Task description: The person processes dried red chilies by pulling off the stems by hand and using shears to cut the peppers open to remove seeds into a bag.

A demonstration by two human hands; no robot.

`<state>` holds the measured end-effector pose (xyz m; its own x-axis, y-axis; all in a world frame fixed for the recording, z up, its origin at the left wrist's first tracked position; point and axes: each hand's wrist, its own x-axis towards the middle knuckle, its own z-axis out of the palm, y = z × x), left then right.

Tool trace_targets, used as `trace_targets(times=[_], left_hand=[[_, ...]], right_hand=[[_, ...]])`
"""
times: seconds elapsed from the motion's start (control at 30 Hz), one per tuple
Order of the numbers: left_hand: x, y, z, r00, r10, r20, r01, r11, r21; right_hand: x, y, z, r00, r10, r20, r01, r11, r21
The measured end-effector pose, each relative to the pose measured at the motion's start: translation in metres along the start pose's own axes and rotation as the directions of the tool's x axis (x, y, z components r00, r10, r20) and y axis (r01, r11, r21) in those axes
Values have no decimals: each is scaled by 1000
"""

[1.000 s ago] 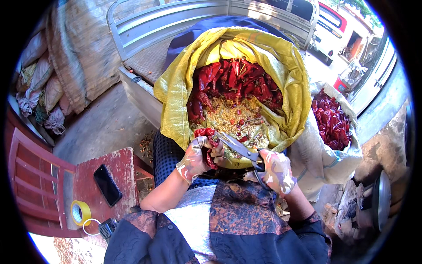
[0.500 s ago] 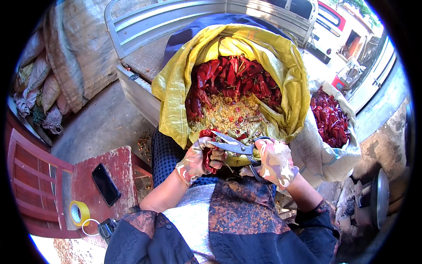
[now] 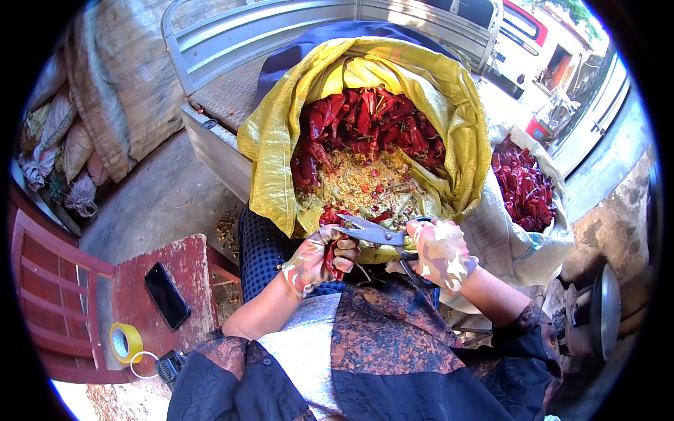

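Observation:
My left hand (image 3: 309, 266), in a camouflage-patterned glove, is closed around a dried red chili pepper (image 3: 329, 216); part of it hides behind the fingers. My right hand (image 3: 444, 254), gloved alike, grips a pair of scissors (image 3: 378, 234) by the handles. The blades point left, slightly parted, with their tips beside the pepper at my left fingers. Both hands are over my lap at the near rim of a yellow woven sack (image 3: 270, 147). Inside it, dried red chilies (image 3: 365, 116) lie behind a layer of yellow seeds and stem bits (image 3: 354, 175).
At the right stands a white sack (image 3: 509, 245) of red chilies (image 3: 523, 184). A red wooden chair (image 3: 133, 281) on the left bears a phone (image 3: 168, 295) and a roll of yellow tape (image 3: 126, 342). Behind the yellow sack is a metal cart bed (image 3: 232, 91). Stuffed bags (image 3: 63, 133) are piled far left.
The scissor blades have drawn closer together near the pepper. Small red pieces now show beside the blades at the sack's rim. The view has shifted slightly; both hands keep their holds.

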<state>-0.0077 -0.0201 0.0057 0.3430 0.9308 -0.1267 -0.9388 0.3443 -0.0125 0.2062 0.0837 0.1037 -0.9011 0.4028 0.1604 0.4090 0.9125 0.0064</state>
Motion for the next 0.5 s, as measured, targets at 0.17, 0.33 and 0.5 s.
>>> trace_targets(times=[0.17, 0.33, 0.5], left_hand=[[-1, 3, -12, 997, -17, 79, 18, 1000, -6], [0, 5, -19, 990, -20, 141, 7, 996, 89], [-6, 4, -10, 986, -8, 164, -24, 981, 192]], right_hand=[[1, 5, 10, 999, -41, 12, 41, 999, 29], [-4, 1, 10, 993, 20, 117, -31, 995, 92], [-10, 0, 25, 837, 224, 500, -522, 53, 851]])
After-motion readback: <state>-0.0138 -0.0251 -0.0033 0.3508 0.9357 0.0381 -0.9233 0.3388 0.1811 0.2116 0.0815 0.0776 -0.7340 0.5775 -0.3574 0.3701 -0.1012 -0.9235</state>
